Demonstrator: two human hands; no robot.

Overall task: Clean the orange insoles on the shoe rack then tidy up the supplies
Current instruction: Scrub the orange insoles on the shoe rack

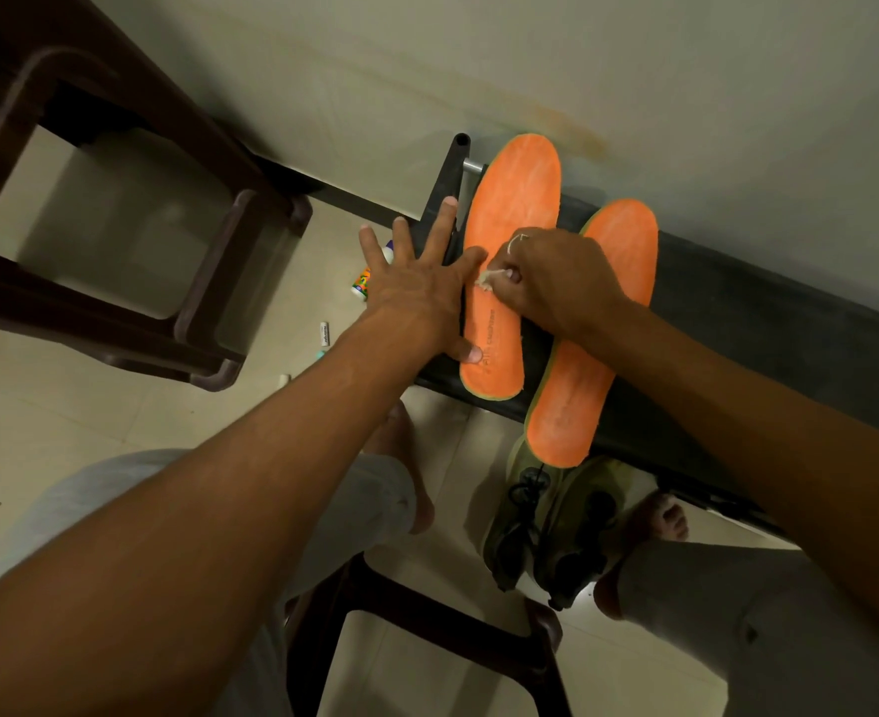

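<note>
If left hand (pixel 417 289) slips: insole (pixel 515 199) skids off rack (pixel 737 307).
Left hand: splayed flat, pinning.
Right hand (pixel 556 284): pinching wad (pixel 489 280), mid-frame.

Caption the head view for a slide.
Left hand steadies an orange insole on the shoe rack; right hand presses a whitish wad to it.

- The shoe rack (pixel 737 302) was black and flat-topped and stood against the wall.
- One orange insole (pixel 510 219) lay face up at the rack's left end, toe toward the wall, with dark print near its heel. The left hand (pixel 417 297) pressed on its edge.
- A second orange insole (pixel 608 323) lay just beside it on the rack top, its heel overhanging the rack's front edge.
- A white wad (pixel 489 279), pinched by the right hand (pixel 556 287), touched the first insole's middle.
- A small colourful bottle (pixel 362 284) and a white tube (pixel 325 334) lay on the floor left of the rack.
</note>
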